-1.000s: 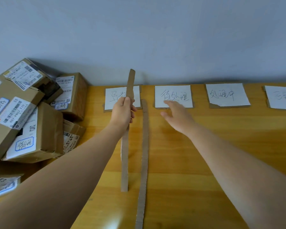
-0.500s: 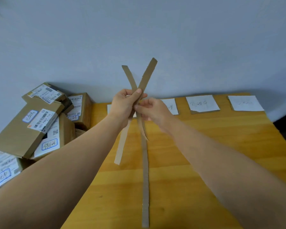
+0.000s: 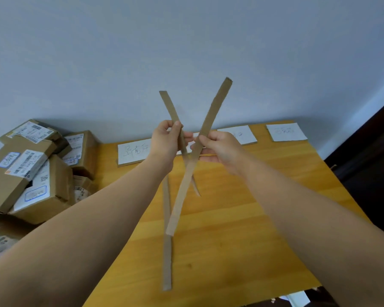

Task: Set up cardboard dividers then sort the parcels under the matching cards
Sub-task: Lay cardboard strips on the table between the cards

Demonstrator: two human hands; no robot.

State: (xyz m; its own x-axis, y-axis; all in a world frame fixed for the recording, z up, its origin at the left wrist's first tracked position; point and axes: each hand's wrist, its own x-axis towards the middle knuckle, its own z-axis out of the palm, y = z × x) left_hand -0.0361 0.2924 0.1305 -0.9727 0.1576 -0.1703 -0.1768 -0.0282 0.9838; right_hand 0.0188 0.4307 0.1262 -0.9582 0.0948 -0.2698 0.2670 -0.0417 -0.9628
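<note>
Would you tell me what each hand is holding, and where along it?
Left hand and right hand each pinch a cardboard strip near mid-length; they cross.

Matt brown cardboard strips (image 3: 211,120), smooth varnished wooden table (image 3: 242,229), white paper cards (image 3: 285,132), cardboard parcels (image 3: 38,173).

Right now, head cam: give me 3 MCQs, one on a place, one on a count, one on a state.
1. Where are the parcels stacked?
A. left end of the table
B. right end
C. the floor

2. How many cardboard strips are lifted?
A. one
B. two
C. three

3. The third strip is:
A. standing
B. held
C. lying flat on the table

Answers:
1 A, boxes pile by the wall at left.
2 B, left hand grips one strip, right hand the other strip, crossed.
3 C, no hand touches it.
</note>
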